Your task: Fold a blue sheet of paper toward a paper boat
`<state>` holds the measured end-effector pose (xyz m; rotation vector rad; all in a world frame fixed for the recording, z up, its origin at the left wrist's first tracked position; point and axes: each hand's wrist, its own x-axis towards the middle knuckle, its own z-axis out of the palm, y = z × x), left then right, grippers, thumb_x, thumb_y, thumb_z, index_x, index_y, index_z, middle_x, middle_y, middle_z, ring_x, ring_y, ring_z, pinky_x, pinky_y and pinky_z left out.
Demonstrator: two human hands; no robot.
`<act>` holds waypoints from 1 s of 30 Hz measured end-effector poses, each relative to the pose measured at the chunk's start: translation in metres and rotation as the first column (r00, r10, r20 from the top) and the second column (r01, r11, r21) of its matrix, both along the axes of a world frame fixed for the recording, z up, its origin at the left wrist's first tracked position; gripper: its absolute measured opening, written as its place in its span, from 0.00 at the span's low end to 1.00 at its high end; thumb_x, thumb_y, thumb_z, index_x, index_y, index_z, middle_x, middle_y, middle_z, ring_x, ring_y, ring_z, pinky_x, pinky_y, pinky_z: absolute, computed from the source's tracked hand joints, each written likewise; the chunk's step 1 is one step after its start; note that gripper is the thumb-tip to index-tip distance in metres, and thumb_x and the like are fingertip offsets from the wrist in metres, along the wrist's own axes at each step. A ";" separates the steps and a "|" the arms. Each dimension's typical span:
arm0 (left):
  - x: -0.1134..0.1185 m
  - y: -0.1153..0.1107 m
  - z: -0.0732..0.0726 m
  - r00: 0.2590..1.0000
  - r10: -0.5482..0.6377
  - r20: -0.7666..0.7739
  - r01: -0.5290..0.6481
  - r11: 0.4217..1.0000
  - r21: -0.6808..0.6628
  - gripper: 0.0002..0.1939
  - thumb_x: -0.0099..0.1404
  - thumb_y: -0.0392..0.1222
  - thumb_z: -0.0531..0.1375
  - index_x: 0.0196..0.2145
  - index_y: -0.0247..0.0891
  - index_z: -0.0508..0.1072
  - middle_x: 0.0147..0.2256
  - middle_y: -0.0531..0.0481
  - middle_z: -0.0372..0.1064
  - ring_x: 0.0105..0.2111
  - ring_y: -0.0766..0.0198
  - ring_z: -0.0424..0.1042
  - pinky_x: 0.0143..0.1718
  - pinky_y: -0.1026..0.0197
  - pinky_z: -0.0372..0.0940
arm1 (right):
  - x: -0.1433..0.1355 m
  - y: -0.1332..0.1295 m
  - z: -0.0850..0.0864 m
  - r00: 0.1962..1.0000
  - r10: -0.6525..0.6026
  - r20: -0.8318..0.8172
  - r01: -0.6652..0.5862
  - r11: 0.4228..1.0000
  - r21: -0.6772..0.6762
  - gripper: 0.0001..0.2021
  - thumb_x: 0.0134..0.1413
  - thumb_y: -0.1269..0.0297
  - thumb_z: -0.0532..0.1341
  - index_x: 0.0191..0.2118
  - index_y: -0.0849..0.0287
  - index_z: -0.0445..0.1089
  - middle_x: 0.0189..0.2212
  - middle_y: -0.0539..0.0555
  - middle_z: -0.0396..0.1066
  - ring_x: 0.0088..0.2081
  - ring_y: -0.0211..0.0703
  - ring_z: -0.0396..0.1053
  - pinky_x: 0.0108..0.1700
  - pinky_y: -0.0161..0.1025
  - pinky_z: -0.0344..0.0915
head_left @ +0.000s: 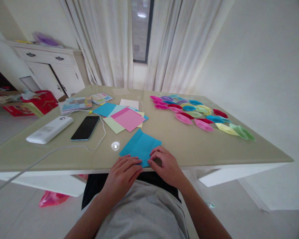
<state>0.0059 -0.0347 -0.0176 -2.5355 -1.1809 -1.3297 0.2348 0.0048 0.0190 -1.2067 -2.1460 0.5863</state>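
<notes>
Blue paper (139, 144) lies by the near edge of the table (201, 152), my dial's centre: nine o'clock, I see a white device (49, 129); ten, black phone (85, 127); eleven, coloured sheets (129, 120); seven, left hand (124, 170), fingers straight, touching the paper; four, right hand (167, 163), curled at its edge. Either pinching? I can't tell. Two, folded papers (183, 118).

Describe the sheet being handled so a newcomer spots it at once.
Find the near edge of the large table, by the grey shirt. There, the left hand and right hand touch a creased blue sheet. Unlike the paper pile beyond, it has hands on it.
</notes>
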 end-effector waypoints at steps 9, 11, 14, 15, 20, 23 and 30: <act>0.000 0.000 -0.001 0.998 0.000 -0.064 0.003 0.999 0.050 0.08 0.80 0.37 0.59 0.46 0.42 0.79 0.46 0.48 0.84 0.47 0.55 0.82 0.57 0.47 0.72 | -0.001 0.005 -0.001 1.000 -0.018 -0.016 0.017 0.999 -0.034 0.08 0.58 0.74 0.72 0.34 0.56 0.75 0.42 0.52 0.77 0.44 0.46 0.77 0.49 0.43 0.69; -0.001 -0.001 -0.002 0.996 0.003 -0.091 0.003 0.998 0.069 0.08 0.80 0.37 0.59 0.46 0.42 0.79 0.47 0.47 0.84 0.48 0.55 0.82 0.58 0.47 0.72 | -0.001 0.006 -0.003 1.000 -0.013 -0.016 0.012 1.000 -0.023 0.08 0.58 0.74 0.72 0.34 0.56 0.75 0.42 0.52 0.77 0.44 0.46 0.77 0.49 0.42 0.69; 0.000 -0.002 -0.002 0.994 0.011 -0.109 -0.002 0.996 0.085 0.07 0.79 0.35 0.59 0.47 0.41 0.79 0.47 0.47 0.84 0.48 0.55 0.82 0.60 0.47 0.70 | -0.001 0.005 -0.003 1.000 -0.006 -0.020 0.006 1.000 -0.010 0.07 0.59 0.74 0.72 0.34 0.56 0.75 0.42 0.53 0.77 0.44 0.46 0.77 0.49 0.42 0.70; 0.001 -0.002 -0.002 0.994 0.014 -0.112 -0.004 0.996 0.088 0.07 0.79 0.35 0.60 0.47 0.41 0.79 0.47 0.47 0.85 0.48 0.56 0.82 0.60 0.47 0.70 | -0.001 0.005 -0.003 1.000 -0.007 -0.019 0.007 1.000 -0.007 0.07 0.59 0.74 0.72 0.34 0.56 0.75 0.42 0.53 0.77 0.44 0.46 0.77 0.49 0.42 0.70; 0.002 -0.001 -0.001 0.994 0.034 -0.106 -0.026 0.996 0.084 0.08 0.78 0.35 0.61 0.51 0.40 0.77 0.46 0.47 0.85 0.46 0.56 0.82 0.59 0.48 0.71 | -0.001 0.004 -0.004 1.000 -0.005 -0.009 0.005 1.000 0.012 0.07 0.60 0.73 0.71 0.35 0.56 0.75 0.42 0.53 0.77 0.45 0.46 0.76 0.51 0.43 0.70; 0.000 -0.001 -0.001 0.988 0.023 -0.155 -0.010 0.996 0.088 0.10 0.78 0.33 0.58 0.50 0.41 0.79 0.47 0.46 0.84 0.48 0.55 0.82 0.58 0.46 0.72 | -0.001 0.004 -0.006 1.000 -0.005 -0.008 0.006 0.999 0.032 0.07 0.61 0.72 0.71 0.36 0.55 0.74 0.42 0.53 0.76 0.45 0.47 0.76 0.51 0.44 0.70; 0.002 -0.001 -0.003 0.990 0.042 -0.131 -0.029 0.995 0.094 0.09 0.77 0.33 0.59 0.49 0.41 0.79 0.46 0.46 0.84 0.47 0.54 0.82 0.57 0.47 0.72 | -0.002 0.003 -0.007 1.000 -0.020 0.007 0.020 0.998 0.055 0.05 0.65 0.69 0.70 0.39 0.54 0.74 0.40 0.53 0.76 0.44 0.48 0.75 0.48 0.44 0.70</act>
